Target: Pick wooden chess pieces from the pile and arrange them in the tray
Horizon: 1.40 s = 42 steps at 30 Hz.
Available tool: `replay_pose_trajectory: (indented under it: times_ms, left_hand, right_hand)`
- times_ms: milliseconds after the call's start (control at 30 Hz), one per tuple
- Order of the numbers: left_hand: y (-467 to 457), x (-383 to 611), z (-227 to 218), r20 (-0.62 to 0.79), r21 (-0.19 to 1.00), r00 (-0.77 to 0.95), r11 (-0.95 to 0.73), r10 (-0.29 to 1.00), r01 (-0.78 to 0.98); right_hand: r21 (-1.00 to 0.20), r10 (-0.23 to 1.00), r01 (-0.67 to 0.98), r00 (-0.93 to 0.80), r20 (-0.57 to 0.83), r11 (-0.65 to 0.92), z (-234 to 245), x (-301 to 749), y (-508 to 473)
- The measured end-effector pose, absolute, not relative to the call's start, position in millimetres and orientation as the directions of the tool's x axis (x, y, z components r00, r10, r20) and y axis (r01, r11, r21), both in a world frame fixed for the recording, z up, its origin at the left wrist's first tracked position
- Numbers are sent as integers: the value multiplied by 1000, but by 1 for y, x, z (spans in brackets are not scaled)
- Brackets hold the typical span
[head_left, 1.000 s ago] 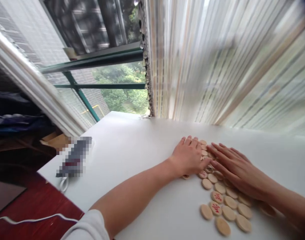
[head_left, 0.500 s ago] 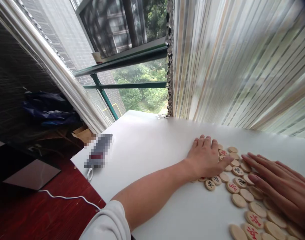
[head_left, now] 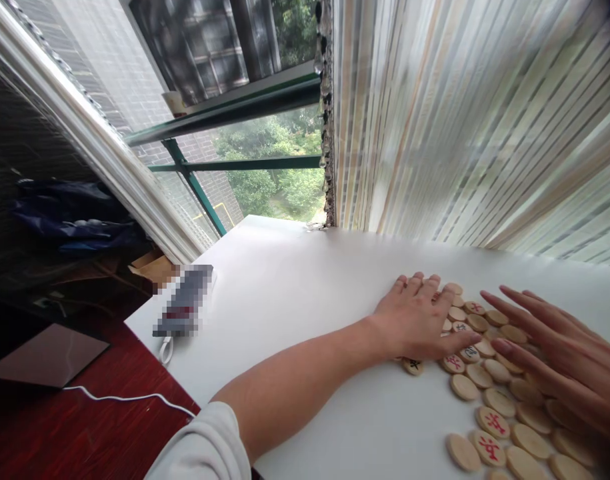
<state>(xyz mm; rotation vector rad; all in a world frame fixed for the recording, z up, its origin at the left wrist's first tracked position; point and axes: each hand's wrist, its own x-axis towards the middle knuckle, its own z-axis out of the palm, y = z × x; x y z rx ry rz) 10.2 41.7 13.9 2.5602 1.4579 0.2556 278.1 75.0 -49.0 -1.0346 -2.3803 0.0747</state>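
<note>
Round wooden Chinese chess pieces [head_left: 499, 403] lie in a loose, single-layer spread at the right of the white table [head_left: 305, 293]. Some show red or black characters, such as a red-marked piece [head_left: 493, 423]; many show plain wood. My left hand [head_left: 417, 320] rests palm down over the far left part of the spread, fingers extended and thumb pointing right, hiding the pieces beneath. Across from it, my right hand [head_left: 559, 350] hovers or rests lightly over the right side with its fingers apart. Whether its palm touches the pieces cannot be told.
A pixelated phone-like device [head_left: 185, 300] with a white cable [head_left: 129, 398] lies near the table's left edge. Striped curtains [head_left: 459, 127] hang along the far side, beside a window with a green rail [head_left: 235, 107]. Reddish wooden flooring [head_left: 85, 440] shows lower left.
My left hand has slid right, farther over the pieces, covering some that showed before. My right hand's fingers have spread and lifted somewhat. Several pieces have shifted, and the view has turned slightly.
</note>
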Motion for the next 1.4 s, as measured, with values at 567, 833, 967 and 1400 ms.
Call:
replay_pose_trajectory:
  times_ms: [567, 833, 967, 1400]
  left_hand:
    - [45, 20, 3, 63, 258, 544, -540, 837, 801]
    - [40, 18, 7, 38, 210, 539, -534, 842, 819]
    - [39, 17, 9, 26, 208, 546, -539, 837, 816]
    - [39, 15, 14, 106, 167, 519, -530, 848, 831]
  right_hand:
    - [-104, 580, 593, -711, 398, 798, -73, 281, 78]
    - [91, 415, 496, -802, 429, 864, -71, 288, 78]
    - [80, 437, 518, -785, 439, 851, -71, 289, 76]
    - [-270, 832, 788, -531, 157, 554, -12, 250, 59]
